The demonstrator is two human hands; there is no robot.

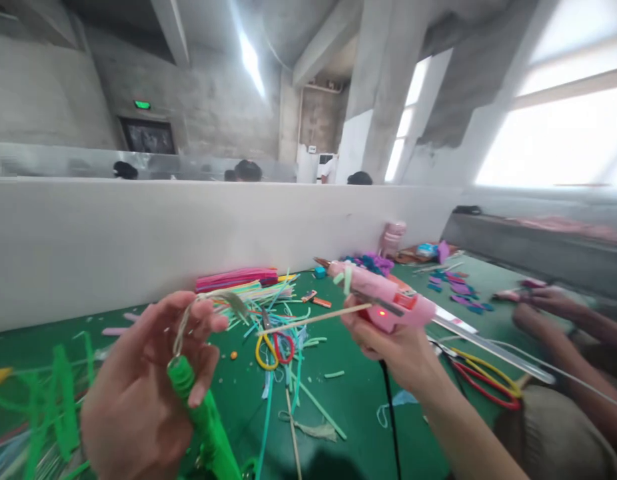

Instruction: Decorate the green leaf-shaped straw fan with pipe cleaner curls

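My left hand (138, 393) is raised at the lower left and grips a bright green wrapped stem (203, 420) with a thin bent wire or fibre (208, 303) sticking up from its top. My right hand (393, 347) holds a pink hot glue gun (383, 297), its nozzle pointing left and a red light glowing on its body. The same hand also pinches a thin wooden stick (313, 319) that points left toward the stem. A black cord (390, 413) hangs down from the gun.
A green table (358, 393) is strewn with cut coloured strips (258, 293), yellow and red scissors (273, 350) and more scissors (483, 380). A white partition (138, 233) runs behind. Another person's hands (548, 307) work at the right. A pink bottle (392, 239) stands far back.
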